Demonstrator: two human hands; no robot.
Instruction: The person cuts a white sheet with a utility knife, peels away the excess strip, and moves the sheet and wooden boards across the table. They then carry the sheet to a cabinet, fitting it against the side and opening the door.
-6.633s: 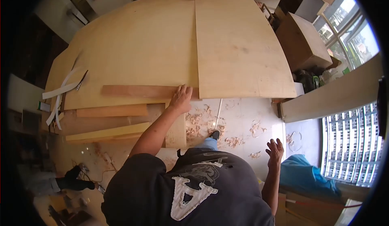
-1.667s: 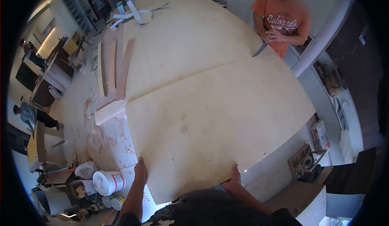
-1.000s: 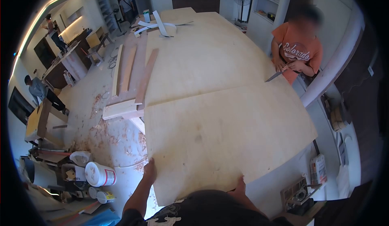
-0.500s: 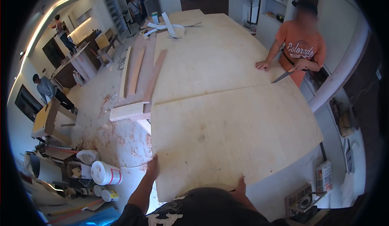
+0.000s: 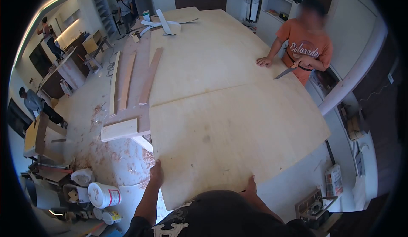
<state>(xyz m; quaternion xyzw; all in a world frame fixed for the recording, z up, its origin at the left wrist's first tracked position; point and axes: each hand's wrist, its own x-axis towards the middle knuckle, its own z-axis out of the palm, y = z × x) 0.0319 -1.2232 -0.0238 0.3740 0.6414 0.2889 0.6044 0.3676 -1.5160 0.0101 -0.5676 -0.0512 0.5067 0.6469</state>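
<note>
A large pale plywood sheet (image 5: 225,139) reaches from my body far across the room, with a cut line (image 5: 199,94) running crosswise over it. My left hand (image 5: 156,175) holds the sheet's left edge, thumb on top and fingers mostly hidden beneath. At the near edge, my right hand (image 5: 250,187) grips the same sheet, its thumb pointing up and its other fingers out of sight. On the far right, a co-worker in an orange shirt (image 5: 308,45) rests one hand (image 5: 264,62) flat on the plywood. The co-worker's other hand holds a handsaw (image 5: 285,72) by the cut line's right end.
Wood strips (image 5: 127,82) and a short board (image 5: 120,130) lie left of the sheet. White curled strips (image 5: 163,23) sit on its far part. A white bucket (image 5: 104,195) stands on the shaving-strewn floor. A slanted post (image 5: 352,84) rises at right. Other people work farther back.
The view has turned a little, so most of the scene sits farther left and slightly higher. Both my hands stay on the plywood sheet. The co-worker's saw remains near the cut line.
</note>
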